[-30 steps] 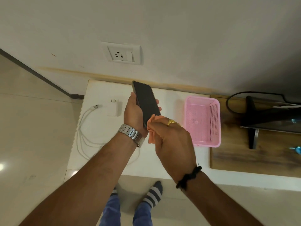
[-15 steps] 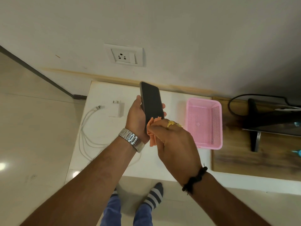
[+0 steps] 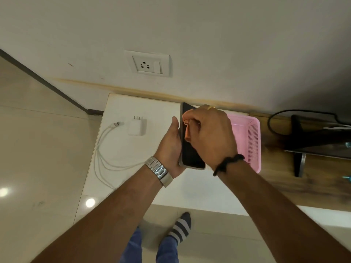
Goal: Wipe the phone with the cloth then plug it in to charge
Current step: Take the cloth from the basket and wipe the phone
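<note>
Since the earlier frame the right hand (image 3: 210,137) has slid from the lower end of the phone (image 3: 190,154) up to its top end, carrying the cloth (image 3: 187,128) with it. That hand's grip is curled, pinching the bunched orange cloth against the upper part of the dark screen. The left hand (image 3: 171,147) holds the phone from behind at the centre of the frame, fingers wrapped round its left edge, above the white desk (image 3: 199,192). The phone stands nearly upright in the picture, its lower end showing below the right wrist. To the left of the hands, the white charger (image 3: 137,126) lies flat on the desk with its pins pointing toward the wall, and the white cable (image 3: 103,149) loops beside it, its plug end (image 3: 116,124) just left of the charger. A wall socket (image 3: 147,63) sits above the desk in the upper middle. A pink basket (image 3: 250,141) rests on the desk right of the hands, partly hidden by the right hand.
</note>
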`<state>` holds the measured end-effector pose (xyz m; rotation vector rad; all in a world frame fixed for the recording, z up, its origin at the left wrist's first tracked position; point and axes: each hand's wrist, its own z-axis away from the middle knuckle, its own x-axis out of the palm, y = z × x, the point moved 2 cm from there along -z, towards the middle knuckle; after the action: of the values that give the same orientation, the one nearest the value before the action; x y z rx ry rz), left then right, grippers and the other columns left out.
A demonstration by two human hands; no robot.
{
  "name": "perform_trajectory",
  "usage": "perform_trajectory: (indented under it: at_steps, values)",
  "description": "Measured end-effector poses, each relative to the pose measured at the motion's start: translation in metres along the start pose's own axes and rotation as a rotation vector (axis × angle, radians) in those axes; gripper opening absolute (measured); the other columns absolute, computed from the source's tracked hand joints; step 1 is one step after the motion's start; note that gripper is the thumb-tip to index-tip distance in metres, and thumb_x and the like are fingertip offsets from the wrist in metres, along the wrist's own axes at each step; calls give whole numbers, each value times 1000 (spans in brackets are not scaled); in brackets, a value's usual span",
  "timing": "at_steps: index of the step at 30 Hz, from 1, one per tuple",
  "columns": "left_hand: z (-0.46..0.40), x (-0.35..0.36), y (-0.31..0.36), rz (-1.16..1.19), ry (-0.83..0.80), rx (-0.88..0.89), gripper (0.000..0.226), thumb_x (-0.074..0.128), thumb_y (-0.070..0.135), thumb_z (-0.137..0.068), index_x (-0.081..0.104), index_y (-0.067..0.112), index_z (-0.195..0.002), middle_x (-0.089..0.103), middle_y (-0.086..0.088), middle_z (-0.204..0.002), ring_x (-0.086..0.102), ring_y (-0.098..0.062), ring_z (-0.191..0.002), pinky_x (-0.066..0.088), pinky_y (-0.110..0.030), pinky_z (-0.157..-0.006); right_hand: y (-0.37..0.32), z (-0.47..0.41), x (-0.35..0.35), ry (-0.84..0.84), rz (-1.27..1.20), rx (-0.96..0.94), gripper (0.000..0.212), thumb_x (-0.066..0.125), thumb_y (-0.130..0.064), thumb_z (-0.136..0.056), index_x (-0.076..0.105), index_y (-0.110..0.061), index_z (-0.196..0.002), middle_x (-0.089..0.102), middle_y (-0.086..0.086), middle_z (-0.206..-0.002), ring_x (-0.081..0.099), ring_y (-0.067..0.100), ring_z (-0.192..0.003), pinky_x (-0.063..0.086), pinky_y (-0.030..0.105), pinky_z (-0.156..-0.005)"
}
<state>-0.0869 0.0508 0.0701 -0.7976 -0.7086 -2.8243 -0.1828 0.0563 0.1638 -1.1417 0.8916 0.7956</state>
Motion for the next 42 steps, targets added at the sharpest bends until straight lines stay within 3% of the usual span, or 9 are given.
perform_trajectory:
  at_steps: [5, 10, 15, 19, 24, 30, 33, 37, 42]
  values:
    - [-4, -2, 8, 73, 6, 18, 80, 21, 81, -94, 82, 31, -106, 78, -6, -118, 73, -25, -111, 51, -43, -101, -14, 23, 6, -24, -19, -95, 20, 59, -9, -90, 76, -18, -96, 66, 5, -92, 63, 22, -81, 55, 36, -75]
    - [-4, 3, 5, -54, -77, 18, 86, 13, 83, -92, 74, 29, -120, 74, -14, -127, 68, -37, -119, 53, -54, -100, 7, -18, -8, 70, 18, -20, 24, 60, -10, -93, 76, -20, -107, 70, 3, -103, 65, 20, -92, 55, 34, -87]
    - [-2, 1, 13, -67, -83, 19, 92, 16, 89, -85, 81, 30, -112, 75, -14, -126, 70, -37, -119, 54, -53, -100, -2, 0, -1, 66, 49, -109, 17, 60, -10, -86, 74, -19, -91, 65, 3, -90, 62, 21, -79, 52, 29, -71]
    - [-2, 3, 8, -70, -158, -15, 90, 19, 88, -86, 77, 26, -117, 76, -16, -121, 75, -36, -101, 60, -52, -86, 13, -32, -9, 101, 67, -56, 24, 63, -12, -91, 76, -22, -109, 68, 4, -103, 65, 20, -90, 57, 33, -85]
    - [-1, 2, 8, -63, -188, -37, 78, 31, 82, -91, 76, 26, -120, 65, -21, -139, 60, -48, -127, 40, -65, -113, 9, -35, -1, 139, 165, -122, 18, 55, -12, -93, 71, -20, -93, 53, -2, -85, 61, 18, -79, 56, 31, -75]
    - [2, -5, 18, 11, -256, -1, 73, 22, 70, -101, 68, 17, -123, 74, -16, -107, 72, -32, -88, 58, -49, -80, 28, -39, -12, 94, 171, -97, 24, 61, -9, -93, 74, -19, -111, 67, 5, -102, 64, 22, -90, 55, 32, -84]
    - [1, -3, 18, -6, -313, 2, 73, 21, 69, -102, 66, 16, -127, 75, -15, -105, 72, -31, -87, 59, -50, -79, 36, -39, -11, 111, 192, -65, 23, 60, -7, -92, 75, -18, -107, 64, 3, -97, 59, 20, -83, 49, 28, -77]
    - [-1, 1, 12, 21, -321, -20, 73, 26, 69, -101, 80, 20, -106, 77, -16, -101, 74, -35, -83, 59, -52, -80, 17, -48, -3, 108, 254, -152, 19, 57, -11, -91, 71, -17, -103, 51, 1, -87, 49, 18, -77, 42, 28, -71]
    - [2, -4, 19, -1, -361, 6, 74, 22, 69, -102, 68, 15, -125, 72, -16, -109, 70, -33, -90, 58, -50, -78, 40, -41, -11, 87, 231, -86, 24, 63, -6, -88, 74, -18, -107, 63, 5, -94, 53, 19, -79, 39, 25, -72]
